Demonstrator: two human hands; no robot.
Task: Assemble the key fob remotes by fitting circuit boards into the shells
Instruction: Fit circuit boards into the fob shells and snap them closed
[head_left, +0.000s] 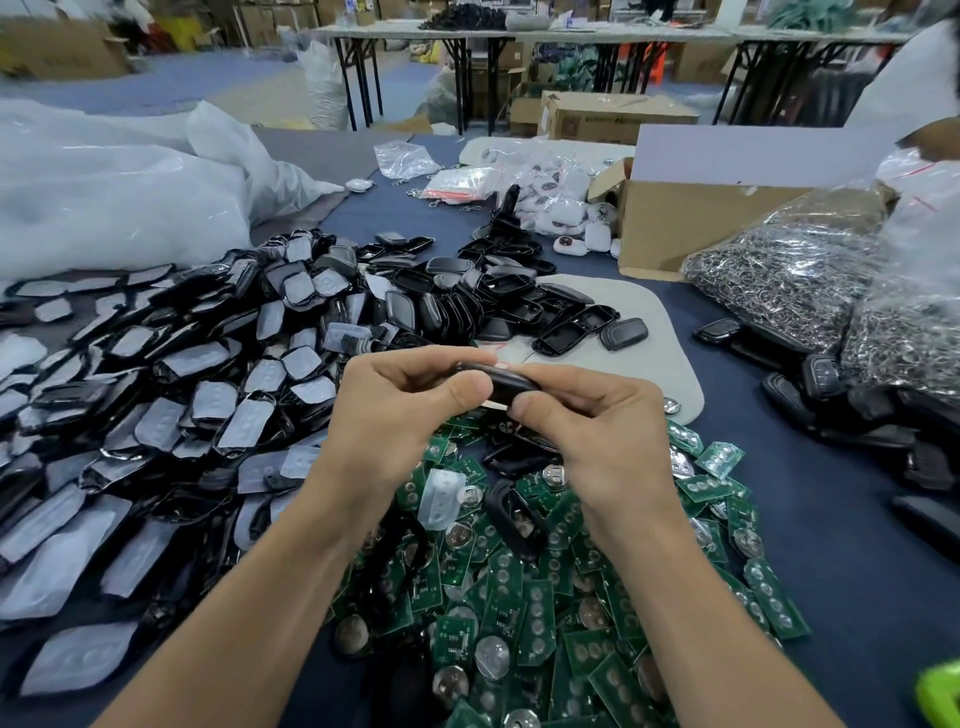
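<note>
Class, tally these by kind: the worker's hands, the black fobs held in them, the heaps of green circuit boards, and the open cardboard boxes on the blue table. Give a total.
Hands: 2, the left hand and the right hand
Held black fob: 1
Heap of green circuit boards: 1
Open cardboard box: 1
Total: 5

Grey-blue floor (208, 78), folding tables (519, 32) on black legs (dark goods (462, 18) heaped on top), cardboard boxes (613, 117) around them.

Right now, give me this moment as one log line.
left hand: grips fob | right hand: grips fob | boards: heaped under hands | shells: heaped at left
</note>
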